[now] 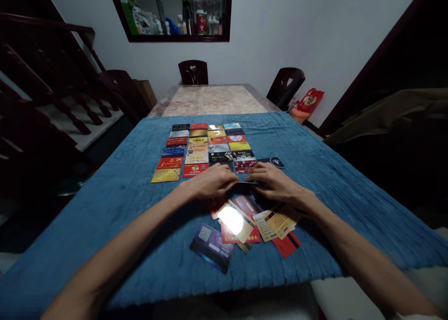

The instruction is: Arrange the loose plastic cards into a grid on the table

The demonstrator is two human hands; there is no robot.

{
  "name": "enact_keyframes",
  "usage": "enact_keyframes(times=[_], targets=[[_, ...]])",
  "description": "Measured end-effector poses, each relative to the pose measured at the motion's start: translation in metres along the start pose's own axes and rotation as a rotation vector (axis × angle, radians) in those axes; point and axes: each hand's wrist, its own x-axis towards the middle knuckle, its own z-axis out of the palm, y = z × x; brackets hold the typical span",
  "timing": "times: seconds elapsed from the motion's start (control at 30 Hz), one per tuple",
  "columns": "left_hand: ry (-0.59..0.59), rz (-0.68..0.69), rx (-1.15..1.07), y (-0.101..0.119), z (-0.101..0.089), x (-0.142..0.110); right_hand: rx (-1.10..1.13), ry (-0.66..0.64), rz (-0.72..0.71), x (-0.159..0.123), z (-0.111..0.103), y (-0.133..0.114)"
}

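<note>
Both hands meet over the blue cloth and pinch one dark card between them. My left hand grips its left end with curled fingers. My right hand grips its right end. Just beyond the hands lies a grid of several coloured cards in neat rows. Under and in front of my wrists sits a loose pile of cards, some face down, one glaring white. A single dark card lies apart, right of the grid.
The cloth covers the near part of a marble-topped table. Two dark chairs stand at the far end. A stair railing runs along the left. A red bag rests on the floor at the right.
</note>
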Motion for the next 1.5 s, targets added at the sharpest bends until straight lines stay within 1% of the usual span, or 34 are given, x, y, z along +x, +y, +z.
enact_keyframes(times=[0.13, 0.23, 0.43, 0.63, 0.83, 1.07, 1.17, 1.33, 1.43, 1.5], targets=[[0.05, -0.081, -0.057, -0.005, 0.002, 0.0, 0.005, 0.021, 0.059, 0.0, 0.001, 0.001], [0.071, -0.11, -0.077, -0.008, 0.004, 0.0, 0.022, 0.035, 0.095, 0.0, 0.001, 0.0], [0.086, -0.112, -0.072, -0.009, 0.006, 0.001, 0.016, 0.03, 0.14, 0.001, 0.005, 0.001], [0.113, -0.087, -0.072, -0.009, 0.008, 0.001, 0.015, 0.067, 0.11, 0.001, 0.009, 0.004], [0.166, -0.065, -0.092, -0.008, 0.007, 0.0, 0.054, 0.172, 0.144, -0.001, 0.007, 0.006], [0.26, -0.089, -0.118, -0.009, 0.012, 0.0, 0.129, 0.384, 0.16, -0.001, -0.001, -0.001], [0.244, -0.098, -0.116, -0.007, 0.015, 0.001, 0.186, 0.456, 0.148, 0.0, -0.002, -0.002], [0.226, -0.084, -0.141, -0.002, 0.016, 0.0, 0.21, 0.49, 0.172, -0.001, 0.004, -0.003], [0.26, -0.089, -0.154, -0.003, 0.015, 0.0, 0.135, 0.515, 0.16, -0.001, 0.006, -0.004], [0.303, -0.098, -0.172, -0.004, 0.013, 0.0, 0.076, 0.539, 0.12, 0.0, 0.006, -0.005]])
